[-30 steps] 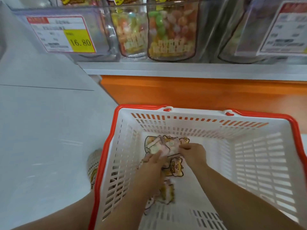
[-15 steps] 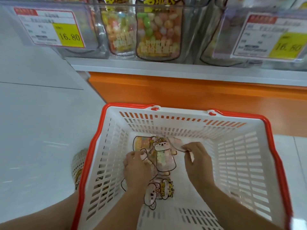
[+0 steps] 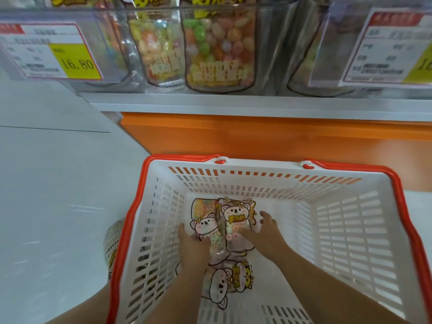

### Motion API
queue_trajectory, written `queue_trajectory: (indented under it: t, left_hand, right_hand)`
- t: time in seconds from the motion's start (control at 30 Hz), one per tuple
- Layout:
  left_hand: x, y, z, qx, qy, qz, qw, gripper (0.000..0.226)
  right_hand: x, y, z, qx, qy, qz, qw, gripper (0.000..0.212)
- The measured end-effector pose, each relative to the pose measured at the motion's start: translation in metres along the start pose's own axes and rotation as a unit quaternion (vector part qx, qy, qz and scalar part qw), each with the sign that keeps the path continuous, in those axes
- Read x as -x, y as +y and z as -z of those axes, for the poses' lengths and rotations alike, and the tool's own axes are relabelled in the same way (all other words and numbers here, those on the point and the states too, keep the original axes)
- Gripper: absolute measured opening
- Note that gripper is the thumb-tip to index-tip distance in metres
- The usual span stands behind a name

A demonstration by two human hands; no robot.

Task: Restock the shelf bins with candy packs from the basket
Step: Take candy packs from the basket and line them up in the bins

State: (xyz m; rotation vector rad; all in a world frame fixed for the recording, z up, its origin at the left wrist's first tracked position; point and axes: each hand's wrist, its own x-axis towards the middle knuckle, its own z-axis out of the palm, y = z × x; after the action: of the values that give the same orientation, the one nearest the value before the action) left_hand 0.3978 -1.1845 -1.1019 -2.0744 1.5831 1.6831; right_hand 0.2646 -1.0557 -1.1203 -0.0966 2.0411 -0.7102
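Left hand (image 3: 194, 245) grips a candy pack (image 3: 205, 226) in the basket (image 3: 397, 183). Right hand (image 3: 264, 232) is flat on the next pack (image 3: 236, 215), fingers spread, probably bunching them together.

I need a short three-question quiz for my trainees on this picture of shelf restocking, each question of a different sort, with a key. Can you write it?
1. True or false: the left hand and the right hand are both down inside the basket.
2. Pick one. The price tag at the left of the shelf reads: A) 16.80 B) 12.50 C) 9.90
3. Fill in the gap: the candy packs that the hands touch lie on the basket's ____.

Key: 1 true; 2 A; 3 floor.
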Motion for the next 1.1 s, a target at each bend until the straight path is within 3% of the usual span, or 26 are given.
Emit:
queue_trajectory:
  t: [0.07,0.17,0.27,0.4,0.43,0.5,0.63,0.7,0.77,0.83,0.93,1.03,1.1]
  left_hand:
    - [-0.001,0.001,-0.003,0.012,-0.014,0.016,1.0,0.061]
    - [0.006,0.008,-0.006,-0.017,-0.063,0.005,0.998,0.017]
    - [0.008,0.014,-0.005,0.019,-0.123,0.02,0.992,0.052]
    - [0.018,0.036,-0.002,0.153,-0.193,0.097,0.964,0.031]
    - [0.019,0.038,-0.001,0.142,-0.212,0.086,0.963,0.028]
    - [0.028,0.046,0.001,0.087,-0.255,0.032,0.962,0.023]
    - [0.056,0.063,0.014,0.018,-0.287,-0.058,0.956,0.043]
    - [0.072,0.07,0.024,-0.007,-0.303,-0.086,0.949,0.066]
    - [0.084,0.078,0.029,0.001,-0.312,-0.091,0.946,0.098]
    - [0.093,0.085,0.032,0.032,-0.322,-0.101,0.941,0.112]
    - [0.121,0.106,0.04,0.073,-0.287,-0.126,0.947,0.121]
    - [0.15,0.123,0.047,0.101,-0.211,-0.191,0.953,0.089]
    - [0.166,0.131,0.046,0.082,-0.197,-0.246,0.945,0.056]
  right_hand:
    - [-0.01,-0.006,-0.004,-0.043,-0.059,-0.047,0.996,0.096]
    - [-0.013,-0.002,-0.015,-0.025,-0.051,-0.054,0.997,0.076]
    - [-0.007,0.004,-0.013,-0.103,-0.076,-0.035,0.991,0.064]
    - [0.011,0.0,0.016,-0.189,-0.121,-0.038,0.974,0.039]
    - [0.015,-0.002,0.024,-0.198,-0.126,-0.036,0.972,0.038]
    - [0.023,-0.004,0.039,-0.215,-0.137,-0.022,0.967,0.045]
    - [0.048,-0.015,0.067,-0.242,-0.138,0.024,0.96,0.08]
    - [0.063,-0.023,0.078,-0.244,-0.138,0.054,0.958,0.081]
    - [0.08,-0.03,0.088,-0.246,-0.121,0.088,0.958,0.08]
    - [0.099,-0.039,0.099,-0.254,-0.084,0.118,0.956,0.087]
    - [0.137,-0.058,0.121,-0.251,0.016,0.155,0.955,0.061]
    - [0.173,-0.075,0.139,-0.17,0.166,0.22,0.946,0.044]
    - [0.197,-0.085,0.145,-0.114,0.215,0.269,0.932,0.033]
